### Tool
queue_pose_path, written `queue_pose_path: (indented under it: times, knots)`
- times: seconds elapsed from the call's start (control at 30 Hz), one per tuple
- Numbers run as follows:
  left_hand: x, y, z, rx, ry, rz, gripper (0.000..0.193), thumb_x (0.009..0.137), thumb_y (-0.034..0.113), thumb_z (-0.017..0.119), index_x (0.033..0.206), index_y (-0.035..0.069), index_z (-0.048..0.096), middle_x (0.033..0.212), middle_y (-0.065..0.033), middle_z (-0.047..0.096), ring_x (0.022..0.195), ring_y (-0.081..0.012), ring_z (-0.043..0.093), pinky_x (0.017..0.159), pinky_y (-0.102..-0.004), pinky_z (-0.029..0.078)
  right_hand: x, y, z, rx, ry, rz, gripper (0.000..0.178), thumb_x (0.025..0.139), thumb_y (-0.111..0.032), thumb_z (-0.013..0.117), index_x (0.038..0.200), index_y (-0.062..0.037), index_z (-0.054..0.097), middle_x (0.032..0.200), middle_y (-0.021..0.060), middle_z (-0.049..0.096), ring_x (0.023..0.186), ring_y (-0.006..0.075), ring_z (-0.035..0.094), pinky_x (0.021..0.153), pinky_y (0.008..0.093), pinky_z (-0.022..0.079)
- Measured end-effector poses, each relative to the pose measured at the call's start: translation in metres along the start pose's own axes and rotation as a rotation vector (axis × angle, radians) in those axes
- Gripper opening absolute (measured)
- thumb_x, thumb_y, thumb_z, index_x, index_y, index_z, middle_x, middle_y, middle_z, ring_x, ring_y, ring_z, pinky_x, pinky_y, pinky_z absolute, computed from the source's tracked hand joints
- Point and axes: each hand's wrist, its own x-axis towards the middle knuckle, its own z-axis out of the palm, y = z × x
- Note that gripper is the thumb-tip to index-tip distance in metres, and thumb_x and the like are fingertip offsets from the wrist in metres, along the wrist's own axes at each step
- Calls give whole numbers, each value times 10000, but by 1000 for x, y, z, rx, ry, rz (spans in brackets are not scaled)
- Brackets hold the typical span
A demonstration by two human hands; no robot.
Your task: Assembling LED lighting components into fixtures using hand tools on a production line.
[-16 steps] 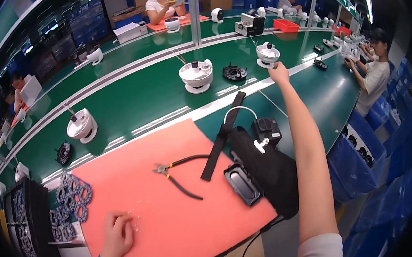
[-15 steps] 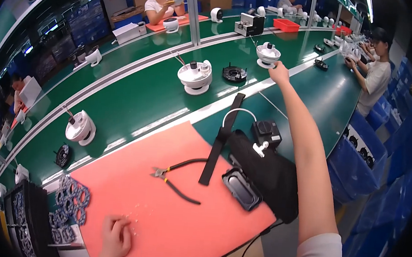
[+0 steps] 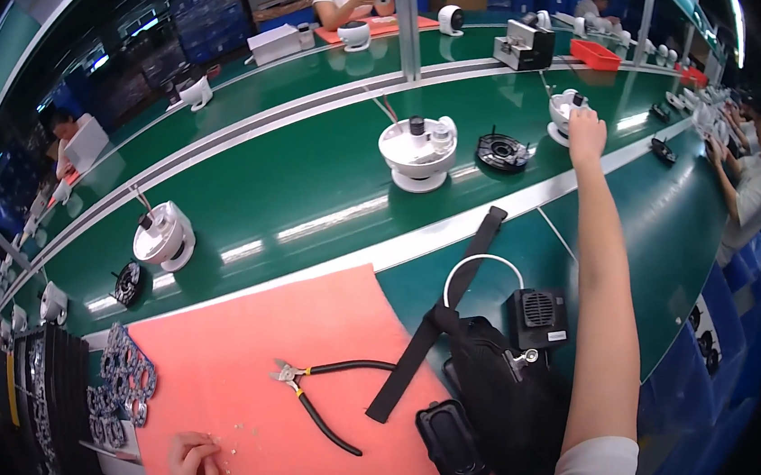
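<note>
My right arm reaches out to a white bowl-shaped housing (image 3: 557, 117) on the green belt. My right hand (image 3: 587, 134) is closed over its right side, and part of the housing is hidden behind the fingers. My left hand (image 3: 194, 464) rests loosely curled on the pink mat (image 3: 198, 357), beside small pale crumbs (image 3: 235, 449), with nothing visible in it. Near the middle of the mat lie diagonal cutters (image 3: 317, 390) with black handles, jaws apart. A second white housing (image 3: 417, 153) with wires stands left of a black ring-shaped part (image 3: 503, 152).
A black bag (image 3: 511, 403) with a strap (image 3: 436, 324), a black boxy device (image 3: 538, 319) and a black case (image 3: 451, 445) lie right of the mat. At left are patterned rings (image 3: 126, 378) and black trays (image 3: 46, 389). Another white housing (image 3: 164, 235) is on the belt; co-workers sit around.
My right hand has shifted from the housing's lower right side up over its right rim. The whole view has turned, so the belt and mat sit differently. My left hand stays curled on the mat.
</note>
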Motion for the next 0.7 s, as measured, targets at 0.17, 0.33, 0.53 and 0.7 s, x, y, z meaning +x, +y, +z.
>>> queue_pose_path:
  times: [0.17,0.33,0.53,0.7]
  knots:
    - [4,-2,-1,50,25,6,276,792,-135,533,1026,4,584,1026,-195,577,950,-361,580,845,-420,487,-5,12,-8,-21,158,-174,98,839,-146,566,935,-129,568,897,25,594,877,181,625,715,316,505]
    - [-11,-12,1,48,59,-33,290,799,-115,552,1055,17,578,1051,-203,580,999,-360,576,900,-429,475,-1,21,-56,245,326,-270,123,840,-125,566,938,-82,506,876,60,537,841,224,597,717,349,485]
    - [7,-25,13,118,192,123,357,710,32,620,1067,32,613,1087,-164,581,1003,-347,570,855,-434,457,-30,1,-233,830,480,-482,187,789,-53,651,910,-44,510,848,115,534,793,319,576,698,398,486]
    - [-3,-19,1,188,133,126,416,743,100,622,1153,33,604,1209,-153,564,1169,-331,524,994,-463,389,-80,-124,-356,1043,622,-868,227,744,-148,704,912,-79,567,816,79,564,752,257,608,644,364,523]
